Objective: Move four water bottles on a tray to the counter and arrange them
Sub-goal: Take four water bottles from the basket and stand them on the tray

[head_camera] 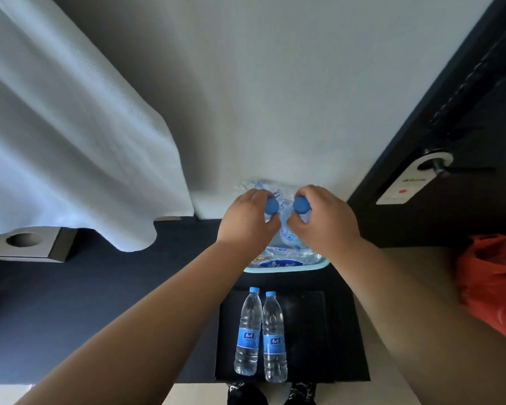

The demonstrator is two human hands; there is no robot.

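The left hand (245, 220) has its fingers and thumb curled round the neck of a clear plastic water bottle with a round blue screw cap (272, 206), gripping it just under the cap. The right hand (324, 220) grips a second clear blue-capped bottle (300, 206) at the neck in the same way. The two caps sit side by side, close together but apart, and most of both bottle bodies is hidden behind the hands. Both bottles are held over a shrink-wrapped pack of bottles (278, 258), whose crumpled clear film carries blue and white lettering. The pack sits in a container with a pale blue rim (289, 268). Nearer the person, a flat black rectangular tray (319, 331) carries two more bottles on its left part, standing upright and touching along their sides: the left tray bottle (248, 331) and the right tray bottle (273, 337). Each is slim, transparent and ribbed, filled with clear water, with a blue cap and a blue label band round its middle bearing white characters. The right part of the tray is bare. A white textured cloth (70, 141) hangs at the left over a dark blue-grey surface (99, 287). A dark door (465, 112) with a white hanger sign (406, 182) on its handle stands at the right, and an orange plastic bag (494, 282) lies below it.
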